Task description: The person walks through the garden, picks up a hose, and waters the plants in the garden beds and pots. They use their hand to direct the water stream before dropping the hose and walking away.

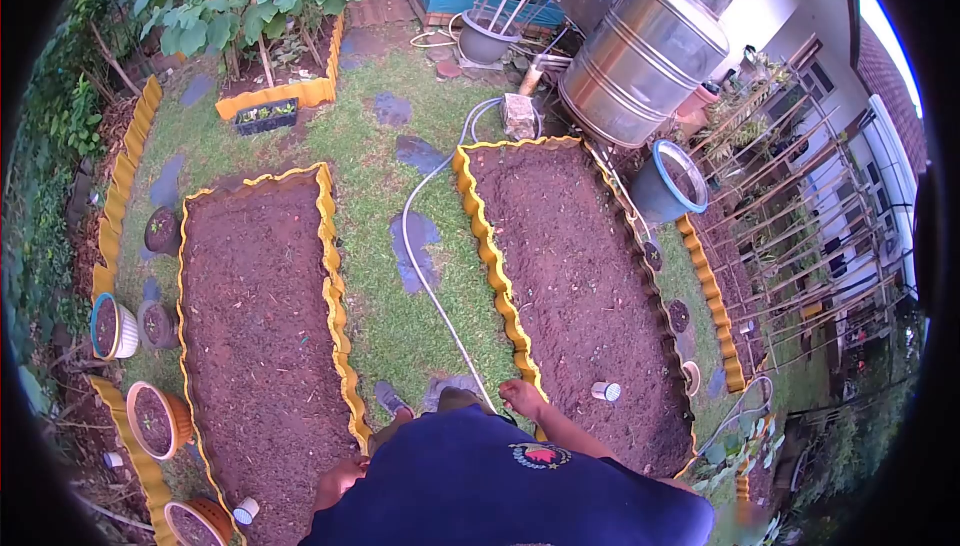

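My right hand (pixel 522 398) is curled closed beside the near end of the right bed's yellow wavy edging (pixel 497 264); whether anything is in it is too small to tell. Near the left bed's inner edging is my left hand (pixel 350 468), partly hidden by my body, its fingers unclear. A pale hose (pixel 430 289) runs along the grass and passes close to my right hand. On the soil of the right bed (pixel 570 246) lies a small whitish can (pixel 605 391). Another small can (pixel 246 511) rests at the near end of the left bed (pixel 262 296).
Between the beds is a grass strip (pixel 375 206) with dark stepping stones (pixel 413 249). Flower pots (pixel 160 421) line the left side. Beyond the right bed stand a large metal tank (pixel 645 56), a blue-grey pot (pixel 668 183) and a stick trellis (pixel 800 236). A brick block (pixel 519 117) is at its far end.
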A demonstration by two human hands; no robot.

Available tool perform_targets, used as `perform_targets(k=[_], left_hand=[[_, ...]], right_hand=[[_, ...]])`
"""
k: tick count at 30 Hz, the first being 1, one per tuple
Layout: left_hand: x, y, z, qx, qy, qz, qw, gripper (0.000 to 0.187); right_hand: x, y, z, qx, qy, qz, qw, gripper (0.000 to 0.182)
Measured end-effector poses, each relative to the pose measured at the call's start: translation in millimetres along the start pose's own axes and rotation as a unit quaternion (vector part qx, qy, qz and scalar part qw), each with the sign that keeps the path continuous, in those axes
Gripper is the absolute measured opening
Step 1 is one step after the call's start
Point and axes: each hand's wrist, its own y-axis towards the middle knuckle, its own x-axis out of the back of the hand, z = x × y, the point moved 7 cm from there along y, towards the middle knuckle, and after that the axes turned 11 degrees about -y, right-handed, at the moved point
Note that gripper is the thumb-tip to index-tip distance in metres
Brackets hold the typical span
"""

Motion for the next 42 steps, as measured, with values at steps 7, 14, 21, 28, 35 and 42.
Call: perform_targets(k=[7,14,21,28,35,42], left_hand=[[-87.5,-20.0,44.5,-0.095,-0.135,-0.101,0.981,0.022],[-202.8,-55.2,89.0,-0.148,-0.209,-0.3,0.919,0.01],[-282.1,-69.1,158.2,-0.111,-0.13,-0.423,0.89,0.021],[-364.4,-58.6,276.5,-0.074,-0.243,-0.487,0.836,0.027],[-473.0,-45.7,426.7,-0.216,-0.451,-0.439,0.746,0.033],[-544.4,-61.5,546.3,-0.236,-0.629,-0.401,0.622,0.029]], right_hand=[[39.2,46.8,-17.8,0.07,-0.314,0.088,0.943,0.04],[6.9,76.0,-71.0,0.088,-0.369,0.326,0.866,0.03],[-25.5,-20.1,26.9,0.082,-0.284,0.542,0.787,0.026],[-84.0,-80.2,52.7,0.227,-0.42,0.588,0.653,0.023],[-204.8,-186.2,6.1,0.103,-0.521,0.557,0.638,0.024],[-338.4,-299.6,-54.2,0.212,-0.643,0.51,0.531,0.023]])
